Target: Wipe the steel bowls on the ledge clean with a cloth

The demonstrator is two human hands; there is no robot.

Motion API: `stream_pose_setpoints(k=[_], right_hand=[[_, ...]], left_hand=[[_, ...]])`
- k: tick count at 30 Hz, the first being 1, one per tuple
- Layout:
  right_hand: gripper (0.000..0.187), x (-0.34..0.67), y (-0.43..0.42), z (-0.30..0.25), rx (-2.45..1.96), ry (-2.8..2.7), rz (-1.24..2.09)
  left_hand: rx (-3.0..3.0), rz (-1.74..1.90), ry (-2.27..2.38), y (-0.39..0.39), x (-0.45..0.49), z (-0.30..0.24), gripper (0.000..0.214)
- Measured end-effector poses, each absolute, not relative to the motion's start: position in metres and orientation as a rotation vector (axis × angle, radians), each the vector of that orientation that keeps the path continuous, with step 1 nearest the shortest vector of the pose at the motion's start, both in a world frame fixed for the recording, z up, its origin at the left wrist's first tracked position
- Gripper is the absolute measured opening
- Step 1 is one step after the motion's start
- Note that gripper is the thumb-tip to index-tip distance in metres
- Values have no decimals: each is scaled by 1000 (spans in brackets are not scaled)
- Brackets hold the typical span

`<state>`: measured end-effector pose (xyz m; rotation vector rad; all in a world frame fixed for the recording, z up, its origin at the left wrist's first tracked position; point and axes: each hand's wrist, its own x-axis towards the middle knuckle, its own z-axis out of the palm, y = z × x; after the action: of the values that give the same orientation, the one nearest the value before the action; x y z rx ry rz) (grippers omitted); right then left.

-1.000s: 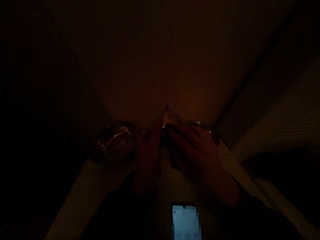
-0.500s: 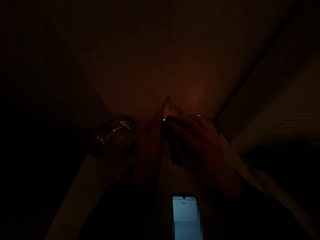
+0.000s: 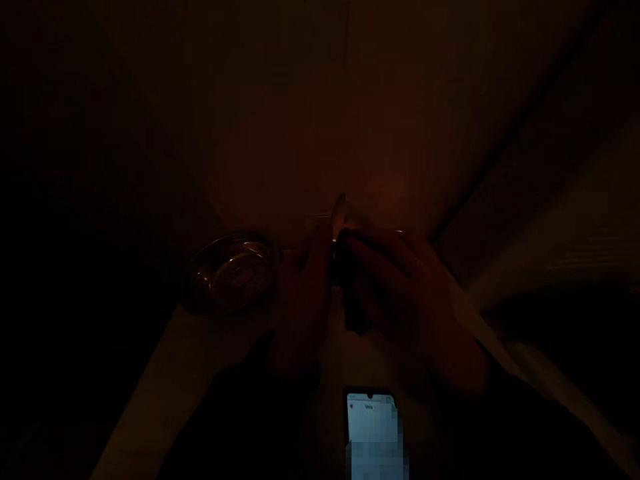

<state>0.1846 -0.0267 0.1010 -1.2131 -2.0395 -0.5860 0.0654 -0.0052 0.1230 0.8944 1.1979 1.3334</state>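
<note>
The scene is very dark. A small metal cup (image 3: pixel 345 215) with a flared rim lies tilted just beyond my fingertips, and a thin rod (image 3: pixel 317 215) sticks out to its left. My left hand (image 3: pixel 304 287) is beside the cup with its fingers bent toward it; what they hold is hidden. My right hand (image 3: pixel 400 280) is closed, fingertips by the cup's lower side, around something dark (image 3: pixel 356 317) that hangs below the fingers and whose kind I cannot make out. A faint bright glint shows between the hands.
A shiny metal bowl (image 3: pixel 233 273) stands left of my left hand. A lit phone (image 3: pixel 374 427), partly pixelated, lies at the near edge of the pale table (image 3: pixel 150 373). Behind my right hand shows part of another rim (image 3: pixel 395 231). A wall (image 3: pixel 300 120) rises behind.
The glow around the cup and on the wall has dimmed. Hands, cup and bowl appear slightly further right in view; the grip looks the same.
</note>
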Motion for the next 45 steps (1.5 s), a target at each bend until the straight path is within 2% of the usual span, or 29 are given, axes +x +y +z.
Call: stream_pose_setpoints(k=[6,12,27,38,45], right_hand=[[32,186,-24,104,-1245,-2019,-578],[32,184,-27,101,-1157,-2065,-604],[33,185,-27,102,-1165,-2090,-571],[29,185,-27,100,-1149,-2087,-549],[29,183,-29,99,-1082,-2127,-559]], left_hand=[[905,1376,1166,-6,65,112,37],[886,1336,1180,-3,66,123,27],[860,1312,1133,-3,65,127,22],[875,1253,1248,-2,64,127,27],[818,1282,1248,-1,64,130,21]])
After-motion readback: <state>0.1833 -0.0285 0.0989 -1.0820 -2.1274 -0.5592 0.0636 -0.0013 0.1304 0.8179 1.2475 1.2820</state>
